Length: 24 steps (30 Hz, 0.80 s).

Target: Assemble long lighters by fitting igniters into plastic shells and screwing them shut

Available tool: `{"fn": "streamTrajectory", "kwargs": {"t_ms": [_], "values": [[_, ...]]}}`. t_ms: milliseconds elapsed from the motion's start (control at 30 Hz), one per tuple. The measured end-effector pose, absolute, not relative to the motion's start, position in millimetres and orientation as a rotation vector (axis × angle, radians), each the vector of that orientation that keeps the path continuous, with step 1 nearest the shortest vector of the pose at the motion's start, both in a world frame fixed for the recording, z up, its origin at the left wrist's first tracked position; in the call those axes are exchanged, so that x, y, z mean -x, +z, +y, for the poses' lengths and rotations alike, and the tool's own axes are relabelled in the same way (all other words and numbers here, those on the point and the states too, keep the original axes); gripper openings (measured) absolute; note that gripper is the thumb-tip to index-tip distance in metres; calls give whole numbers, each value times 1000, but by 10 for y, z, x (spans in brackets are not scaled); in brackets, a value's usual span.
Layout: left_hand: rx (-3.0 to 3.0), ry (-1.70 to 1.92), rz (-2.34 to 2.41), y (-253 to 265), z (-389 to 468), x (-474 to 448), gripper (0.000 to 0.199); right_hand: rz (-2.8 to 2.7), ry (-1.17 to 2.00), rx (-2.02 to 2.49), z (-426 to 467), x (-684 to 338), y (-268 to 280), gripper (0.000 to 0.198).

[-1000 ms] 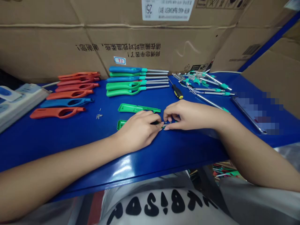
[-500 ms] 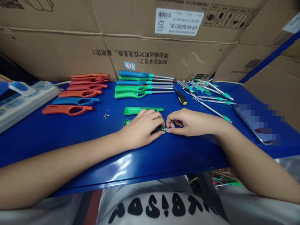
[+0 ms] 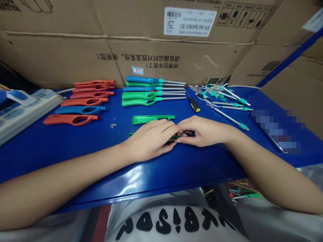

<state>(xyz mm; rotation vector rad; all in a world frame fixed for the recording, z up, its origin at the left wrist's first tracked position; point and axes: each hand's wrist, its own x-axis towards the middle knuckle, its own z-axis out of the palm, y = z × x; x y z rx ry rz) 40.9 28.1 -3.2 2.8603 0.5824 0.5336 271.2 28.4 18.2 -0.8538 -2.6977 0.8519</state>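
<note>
My left hand (image 3: 153, 137) lies over a green lighter housing half (image 3: 173, 138), its fingers closed around it. Only the left tip and a small dark-edged stretch of that piece show past the hand. My right hand (image 3: 200, 131) meets the left at the piece's right end, thumb and fingers pinched together; whatever sits between those fingertips is hidden. Just behind my left hand is another green lighter housing half (image 3: 141, 119), hollow side up. Small metal screws or pins (image 3: 113, 125) lie in a loose cluster to the left.
Red, orange and blue lighter housings (image 3: 72, 119) line the left side. Lighters with metal tubes (image 3: 141, 101) are stacked at the back, beside a screwdriver (image 3: 194, 105). Wired tube parts (image 3: 230, 118), a phone (image 3: 268, 132), a power strip (image 3: 15, 114) and a cardboard box (image 3: 75, 53) surround the work.
My right hand has shifted slightly left, its fingertips now against my left fingers. A pale small part seen between the fingertips earlier is now covered. The view has moved a little.
</note>
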Motion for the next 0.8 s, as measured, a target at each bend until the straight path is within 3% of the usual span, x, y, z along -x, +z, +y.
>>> {"fn": "streamTrajectory", "kwargs": {"t_ms": [300, 800], "values": [[-2900, 454, 885, 184, 245, -112, 50, -2644, 796, 854, 312, -2784, 210, 27], [-2312, 687, 944, -8, 177, 39, 13, -2761, 716, 980, 265, -2682, 169, 28]]}}
